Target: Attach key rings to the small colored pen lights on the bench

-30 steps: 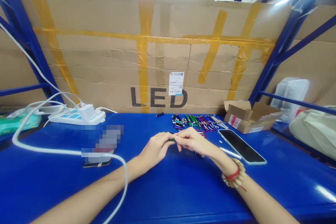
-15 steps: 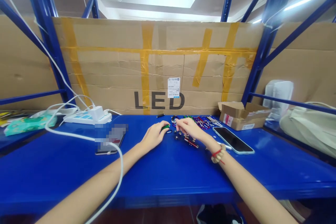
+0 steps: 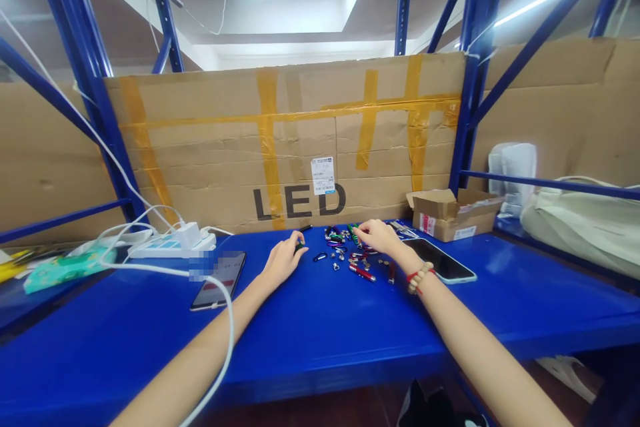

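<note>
My left hand (image 3: 283,259) rests on the blue tabletop. Its thumb and fingers are closed on a small dark green piece (image 3: 300,247), mostly hidden by the fingers. To the right, my right hand (image 3: 381,237) reaches into a spread of small metal parts, its fingertips pinched at a small green metal piece (image 3: 352,232). Whether that piece is lifted I cannot tell. Between the hands lie a dark carabiner (image 3: 320,257) and several small silver fittings (image 3: 336,267). A red metal tube (image 3: 362,273) lies closer to me.
A phone (image 3: 445,260) lies beside my right wrist, with an open cardboard box (image 3: 453,215) behind it. On the left are another phone (image 3: 220,283), a power strip (image 3: 173,242) and a white cable (image 3: 231,320) crossing over my left forearm. A large cardboard sheet (image 3: 225,160) stands behind.
My left hand has moved left, away from the parts, with the green piece in it. My right hand has shifted slightly right and back. The head view has turned and tilted up a little.
</note>
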Demonstrator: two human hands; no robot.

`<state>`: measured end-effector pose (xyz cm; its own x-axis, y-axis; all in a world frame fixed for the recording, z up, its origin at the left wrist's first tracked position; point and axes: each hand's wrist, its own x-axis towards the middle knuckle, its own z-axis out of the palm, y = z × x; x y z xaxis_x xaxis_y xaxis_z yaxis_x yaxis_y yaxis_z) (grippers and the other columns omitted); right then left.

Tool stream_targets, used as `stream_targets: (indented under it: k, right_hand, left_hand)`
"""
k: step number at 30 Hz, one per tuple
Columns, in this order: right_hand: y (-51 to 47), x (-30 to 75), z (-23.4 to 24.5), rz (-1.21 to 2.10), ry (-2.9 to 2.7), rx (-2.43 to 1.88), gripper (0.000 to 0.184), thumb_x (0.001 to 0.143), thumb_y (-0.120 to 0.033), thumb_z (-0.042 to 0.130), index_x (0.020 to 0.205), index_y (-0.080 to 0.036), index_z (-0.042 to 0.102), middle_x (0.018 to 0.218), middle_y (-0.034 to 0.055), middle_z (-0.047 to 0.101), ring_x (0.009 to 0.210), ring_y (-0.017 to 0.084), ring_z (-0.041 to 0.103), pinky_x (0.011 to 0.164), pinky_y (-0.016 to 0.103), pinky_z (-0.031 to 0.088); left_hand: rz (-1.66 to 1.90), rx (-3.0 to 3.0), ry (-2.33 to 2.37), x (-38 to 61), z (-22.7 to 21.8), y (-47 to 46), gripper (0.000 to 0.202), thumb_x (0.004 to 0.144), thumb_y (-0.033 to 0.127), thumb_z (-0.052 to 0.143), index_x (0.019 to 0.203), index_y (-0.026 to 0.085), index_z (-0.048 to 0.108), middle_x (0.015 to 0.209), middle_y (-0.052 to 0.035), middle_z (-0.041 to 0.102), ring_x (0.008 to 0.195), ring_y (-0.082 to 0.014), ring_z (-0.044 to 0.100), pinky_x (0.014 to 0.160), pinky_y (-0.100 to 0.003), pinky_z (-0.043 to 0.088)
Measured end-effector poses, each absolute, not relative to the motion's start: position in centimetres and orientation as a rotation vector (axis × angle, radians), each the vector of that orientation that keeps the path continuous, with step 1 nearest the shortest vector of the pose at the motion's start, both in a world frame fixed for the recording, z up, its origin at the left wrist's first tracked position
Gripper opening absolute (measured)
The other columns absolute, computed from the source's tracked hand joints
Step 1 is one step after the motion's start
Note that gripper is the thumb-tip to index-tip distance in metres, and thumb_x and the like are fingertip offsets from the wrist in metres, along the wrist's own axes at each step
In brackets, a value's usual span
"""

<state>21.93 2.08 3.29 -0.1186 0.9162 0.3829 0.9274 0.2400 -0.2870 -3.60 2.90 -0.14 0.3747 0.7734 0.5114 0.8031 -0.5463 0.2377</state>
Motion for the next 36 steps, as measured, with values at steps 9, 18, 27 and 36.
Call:
stream_targets:
  k: [9,18,27,36]
  right_hand:
    - [3.1,23.0,3.0,0.186,-2.179,-1.821,0.028,0.074,-0.026,0.045,0.062,-0.016,0.068,0.057,0.0012,0.061,0.052,0.011,0.050,0.052,0.022,0.030]
    - [3.5,22.7,2.0,0.295,-2.313,-1.672,0.024,0.071,-0.027,0.049,0.059,-0.014,0.065,0.053,-0.0001,0.057,0.046,0.008,0.043,0.048,0.021,0.030]
    - [3.4,20.7,0.9,0.281,-2.409,-1.543,0.031,0.074,-0.035,0.052,0.052,-0.013,0.055,0.044,-0.0037,0.043,0.043,0.006,0.035,0.046,0.021,0.026]
    - [3.0,20.3,1.2,0.006,-2.338,-1.416,0.042,0.082,-0.047,0.044,0.058,-0.015,0.055,0.056,-0.0004,0.055,0.050,0.008,0.043,0.050,0.021,0.027]
  left_hand:
    - [-0.744,-2.550,-1.568,-3.0,0.2,2.6,0.017,0.086,0.036,0.042,0.095,0.023,0.046,0.086,-0.0024,0.063,0.080,-0.0183,0.060,0.072,-0.028,0.041]
    - [-0.713,-2.528,-1.465,-3.5,-0.5,3.4,0.024,0.088,0.040,0.037,0.094,0.023,0.052,0.084,-0.0027,0.064,0.082,-0.0196,0.059,0.074,-0.030,0.042]
    - [-0.754,-2.495,-1.420,-3.0,-0.1,3.0,0.028,0.086,0.039,0.039,0.086,0.020,0.059,0.084,-0.0048,0.066,0.079,-0.0203,0.059,0.072,-0.029,0.043]
    - [-0.775,-2.503,-1.382,-2.9,0.3,2.4,0.035,0.087,0.039,0.036,0.068,0.018,0.058,0.077,-0.0043,0.063,0.075,-0.0179,0.056,0.072,-0.028,0.043]
